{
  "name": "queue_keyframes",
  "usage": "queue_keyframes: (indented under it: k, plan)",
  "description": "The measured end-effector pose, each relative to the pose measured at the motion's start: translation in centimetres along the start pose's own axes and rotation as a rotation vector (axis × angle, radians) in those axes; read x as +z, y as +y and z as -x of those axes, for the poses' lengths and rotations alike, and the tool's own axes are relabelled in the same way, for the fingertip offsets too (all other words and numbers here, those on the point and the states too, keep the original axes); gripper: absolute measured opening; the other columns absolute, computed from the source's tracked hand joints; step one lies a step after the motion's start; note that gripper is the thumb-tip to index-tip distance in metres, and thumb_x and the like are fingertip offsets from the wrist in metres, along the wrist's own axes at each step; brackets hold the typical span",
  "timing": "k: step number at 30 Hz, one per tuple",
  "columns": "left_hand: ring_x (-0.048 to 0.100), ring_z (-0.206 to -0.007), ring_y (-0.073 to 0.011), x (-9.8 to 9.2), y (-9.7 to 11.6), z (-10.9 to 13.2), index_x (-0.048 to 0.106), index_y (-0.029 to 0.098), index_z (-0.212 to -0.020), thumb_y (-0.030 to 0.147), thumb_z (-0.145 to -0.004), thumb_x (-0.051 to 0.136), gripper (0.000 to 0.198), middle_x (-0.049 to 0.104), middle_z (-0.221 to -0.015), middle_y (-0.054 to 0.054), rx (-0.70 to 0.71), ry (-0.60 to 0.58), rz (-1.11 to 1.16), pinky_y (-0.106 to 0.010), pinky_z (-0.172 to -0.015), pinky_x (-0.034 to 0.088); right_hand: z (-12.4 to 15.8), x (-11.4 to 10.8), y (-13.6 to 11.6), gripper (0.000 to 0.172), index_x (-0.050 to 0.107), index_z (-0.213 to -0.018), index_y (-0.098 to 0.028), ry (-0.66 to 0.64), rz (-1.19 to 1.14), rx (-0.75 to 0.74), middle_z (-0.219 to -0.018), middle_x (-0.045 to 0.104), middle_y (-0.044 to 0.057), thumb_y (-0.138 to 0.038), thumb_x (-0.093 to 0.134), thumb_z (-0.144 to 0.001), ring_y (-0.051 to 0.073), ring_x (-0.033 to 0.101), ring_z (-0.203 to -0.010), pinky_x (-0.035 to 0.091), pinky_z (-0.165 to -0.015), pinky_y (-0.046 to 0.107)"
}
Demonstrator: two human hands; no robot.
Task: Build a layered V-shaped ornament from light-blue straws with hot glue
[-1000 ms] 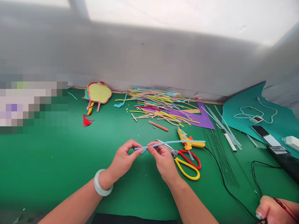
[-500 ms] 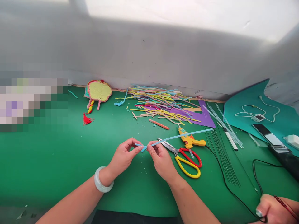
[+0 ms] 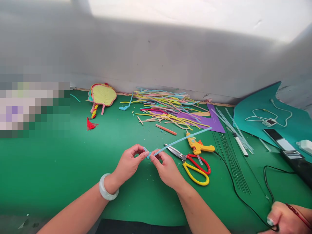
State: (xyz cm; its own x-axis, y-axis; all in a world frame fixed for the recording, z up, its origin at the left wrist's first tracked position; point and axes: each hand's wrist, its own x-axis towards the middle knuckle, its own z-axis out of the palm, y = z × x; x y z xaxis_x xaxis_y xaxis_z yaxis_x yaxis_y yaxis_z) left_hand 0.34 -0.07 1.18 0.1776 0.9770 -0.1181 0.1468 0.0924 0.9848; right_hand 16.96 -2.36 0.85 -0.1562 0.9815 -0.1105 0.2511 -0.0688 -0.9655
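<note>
A thin light-blue strip (image 3: pixel 184 139), flat and straw-like, is folded at its near end, with its long tail slanting up to the right. My left hand (image 3: pixel 129 165), with a pale bangle at the wrist, pinches the folded end between thumb and forefinger. Close beside it, my right hand (image 3: pixel 168 170) grips the same strip just past the fold. The fingers partly hide the folded part. To the right of my right hand lie scissors (image 3: pixel 180 155) with red and yellow handles. Behind them is a yellow glue gun (image 3: pixel 198 147), and the strip's tail passes above it.
Many coloured strips (image 3: pixel 165 104) lie heaped over purple sheets (image 3: pixel 214 122). At the back left is a yellow fan-shaped craft piece (image 3: pixel 103 95) with a red tassel. Green wires (image 3: pixel 234 165), clear glue sticks (image 3: pixel 227 125) and a phone (image 3: pixel 278 139) lie right. Another person's hand (image 3: pixel 284 216) is at lower right.
The strip's tail has swung nearer and its tip has shifted left and up. The short end at my left fingers now points more steeply upward. My right fingers have moved slightly left.
</note>
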Motion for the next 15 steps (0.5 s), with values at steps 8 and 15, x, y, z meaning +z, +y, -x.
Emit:
queue_keyframes:
  k: [8, 15]
  plan:
    - [0.056, -0.074, -0.0159, -0.11, 0.08, -0.04, 0.062, 0.019, -0.073, 0.043, -0.078, 0.068, 0.025, 0.063, -0.074, -0.001, 0.005, -0.024, -0.054, -0.028, -0.073, 0.047, 0.07, -0.18, -0.19, 0.025, 0.059, -0.084, -0.022, -0.067, 0.074, -0.05, -0.086, 0.061, 0.003, -0.042, 0.049, -0.094, 0.019, 0.054, -0.081, 0.044, -0.074, 0.031]
    - [0.055, -0.073, -0.0162, -0.21, -0.4, -0.21, 0.062, 0.019, -0.073, 0.044, -0.079, 0.065, 0.026, 0.063, -0.074, -0.001, 0.0, -0.074, -0.106, -0.028, -0.072, 0.047, 0.21, -0.24, -0.27, 0.021, 0.061, -0.081, -0.022, -0.096, 0.119, -0.059, -0.08, 0.058, 0.002, -0.036, 0.05, -0.093, 0.018, 0.052, -0.077, 0.04, -0.068, 0.03]
